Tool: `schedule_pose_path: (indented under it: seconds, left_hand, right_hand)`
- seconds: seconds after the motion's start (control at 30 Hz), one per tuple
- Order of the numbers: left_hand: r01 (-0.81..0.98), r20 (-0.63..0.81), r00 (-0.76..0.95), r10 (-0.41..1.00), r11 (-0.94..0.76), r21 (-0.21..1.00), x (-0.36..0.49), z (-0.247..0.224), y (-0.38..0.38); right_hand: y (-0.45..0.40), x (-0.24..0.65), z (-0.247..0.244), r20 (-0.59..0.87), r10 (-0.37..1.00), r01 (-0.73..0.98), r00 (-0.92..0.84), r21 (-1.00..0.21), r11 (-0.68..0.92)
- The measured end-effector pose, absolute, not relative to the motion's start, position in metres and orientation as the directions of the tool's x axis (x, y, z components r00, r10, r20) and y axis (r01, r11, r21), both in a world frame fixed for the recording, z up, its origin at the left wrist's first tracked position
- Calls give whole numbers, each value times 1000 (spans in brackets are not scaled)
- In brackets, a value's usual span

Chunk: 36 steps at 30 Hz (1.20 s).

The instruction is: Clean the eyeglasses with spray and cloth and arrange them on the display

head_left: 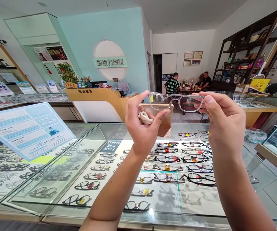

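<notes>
A pair of clear-framed eyeglasses (192,111) is held up level over the glass display counter. My left hand (140,125) grips its left end between thumb and fingers, and a crumpled whitish cloth (145,117) is tucked in the same palm. At the other end, my right hand (225,118) pinches the frame's right side between thumb and forefinger. A yellow sticker (152,98) shows at the left lens. Below both hands, rows of spectacle frames (167,158) lie inside the counter.
A printed blue-and-white sign (30,130) stands on the counter at left. Behind my left hand is a wooden box-like stand (166,120). Beyond are a reception desk (97,106) and a dark shelf unit (246,51). Two people (172,85) are at a table in the back.
</notes>
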<state>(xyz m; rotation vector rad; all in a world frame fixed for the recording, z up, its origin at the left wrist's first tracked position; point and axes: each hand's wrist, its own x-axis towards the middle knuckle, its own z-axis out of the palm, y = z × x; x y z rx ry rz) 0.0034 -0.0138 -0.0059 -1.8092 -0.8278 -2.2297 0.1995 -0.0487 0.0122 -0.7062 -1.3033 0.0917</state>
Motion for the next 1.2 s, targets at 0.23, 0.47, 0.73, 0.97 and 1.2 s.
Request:
schedule_pose_path:
  seconds: [0.23,0.47,0.73,0.97,1.2]
  left_hand:
    - [435,929,-241,280,-825,362,5,-4,-17]
    - [335,932,-190,309,-872,357,6,-4,-15]
    - [183,911,-212,355,-901,394,9,-3,-16]
    - [41,853,-265,451,-878,477,10,4,-28]
    - [-26,767,-289,573,-806,592,10,8,-35]
  right_hand:
    - [-45,205,15,770,587,140,252,-629,765]
    - [-50,202,20,687,691,-151,227,-676,721]
    - [-43,206,15,725,648,-103,234,-645,758]
    - [-41,205,13,731,642,-81,230,-643,762]
    - [-38,205,9,737,646,-52,198,-651,758]
